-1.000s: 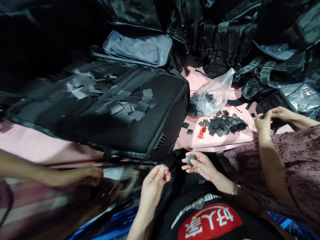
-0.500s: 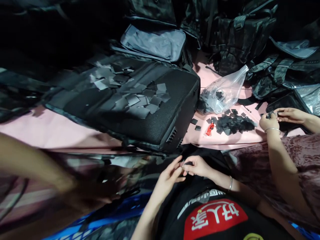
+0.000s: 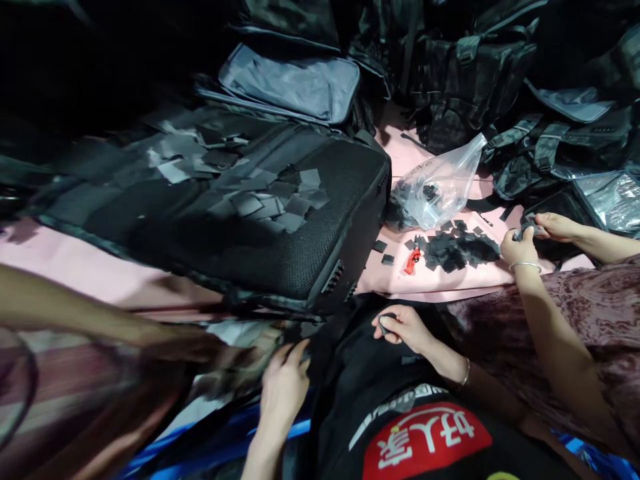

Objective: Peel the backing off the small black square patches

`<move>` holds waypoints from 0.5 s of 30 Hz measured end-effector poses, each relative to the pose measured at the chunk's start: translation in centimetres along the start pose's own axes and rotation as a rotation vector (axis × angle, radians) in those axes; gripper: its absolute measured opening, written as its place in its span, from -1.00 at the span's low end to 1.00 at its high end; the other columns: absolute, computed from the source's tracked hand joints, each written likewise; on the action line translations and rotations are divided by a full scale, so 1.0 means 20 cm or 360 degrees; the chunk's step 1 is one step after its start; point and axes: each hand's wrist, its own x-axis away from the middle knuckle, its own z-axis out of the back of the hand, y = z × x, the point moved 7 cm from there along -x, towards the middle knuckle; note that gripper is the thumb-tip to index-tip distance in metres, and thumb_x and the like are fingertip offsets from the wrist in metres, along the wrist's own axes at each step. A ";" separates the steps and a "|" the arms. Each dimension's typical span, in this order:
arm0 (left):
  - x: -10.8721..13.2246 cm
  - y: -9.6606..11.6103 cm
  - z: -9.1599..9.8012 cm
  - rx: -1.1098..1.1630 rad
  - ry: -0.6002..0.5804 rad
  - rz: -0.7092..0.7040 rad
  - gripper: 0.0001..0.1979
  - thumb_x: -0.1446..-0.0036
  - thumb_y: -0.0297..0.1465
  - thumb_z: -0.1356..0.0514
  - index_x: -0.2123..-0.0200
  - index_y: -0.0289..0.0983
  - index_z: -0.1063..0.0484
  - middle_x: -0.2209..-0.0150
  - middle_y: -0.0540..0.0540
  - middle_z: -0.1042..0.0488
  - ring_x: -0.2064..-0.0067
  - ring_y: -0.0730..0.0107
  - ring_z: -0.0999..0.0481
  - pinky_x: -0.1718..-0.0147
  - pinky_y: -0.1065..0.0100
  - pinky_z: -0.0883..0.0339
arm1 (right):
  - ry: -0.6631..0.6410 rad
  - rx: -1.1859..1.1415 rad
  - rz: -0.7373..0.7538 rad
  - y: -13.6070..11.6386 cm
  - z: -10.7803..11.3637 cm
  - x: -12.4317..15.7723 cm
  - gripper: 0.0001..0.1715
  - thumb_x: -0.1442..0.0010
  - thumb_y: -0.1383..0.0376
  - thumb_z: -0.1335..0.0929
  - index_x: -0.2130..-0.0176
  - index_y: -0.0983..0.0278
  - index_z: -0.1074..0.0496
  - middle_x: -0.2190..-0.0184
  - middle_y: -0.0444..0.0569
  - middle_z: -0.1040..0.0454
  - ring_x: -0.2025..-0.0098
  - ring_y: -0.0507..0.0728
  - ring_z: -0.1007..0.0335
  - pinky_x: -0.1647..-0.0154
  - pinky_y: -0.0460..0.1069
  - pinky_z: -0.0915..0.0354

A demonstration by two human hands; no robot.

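My right hand [image 3: 406,328] is closed in front of my black shirt, pinching a small dark piece [image 3: 386,325] between thumb and fingers. Down to its left, my left hand [image 3: 286,381] is held away with bent fingers slightly apart, and I see nothing in it. Just beyond those fingertips lies a dark flat piece [image 3: 311,329] on dark cloth. Ahead, a large black padded bag [image 3: 330,200] with a mesh panel rests on the pink table cover [image 3: 70,257]. Grey flat squares [image 3: 270,203] are spread over the bag.
A co-worker's hands [image 3: 530,243] at the right hold a small grey piece. Near them are a heap of dark squares [image 3: 457,247], red-handled snips [image 3: 412,260] and a clear plastic bag [image 3: 435,193]. Another person's blurred arm [image 3: 100,313] reaches in from the left.
My hands have separated: the left has moved left and down, while the right keeps the small dark piece. The view has shifted slightly, and the left-hand co-worker's arm has moved.
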 end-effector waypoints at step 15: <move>0.20 0.59 -0.34 0.0874 -0.0672 -0.0153 -0.64 0.05 -0.14 -0.24 0.25 -0.27 -0.42 0.44 -0.04 -0.47 0.51 0.37 -0.40 0.55 0.38 -0.30 | 0.0021 0.0265 0.0126 0.05 0.04 0.01 -0.42 -0.07 -0.07 -0.34 0.66 0.35 -0.31 0.79 -0.18 -0.19 0.73 -0.10 -0.03 0.68 -0.16 0.04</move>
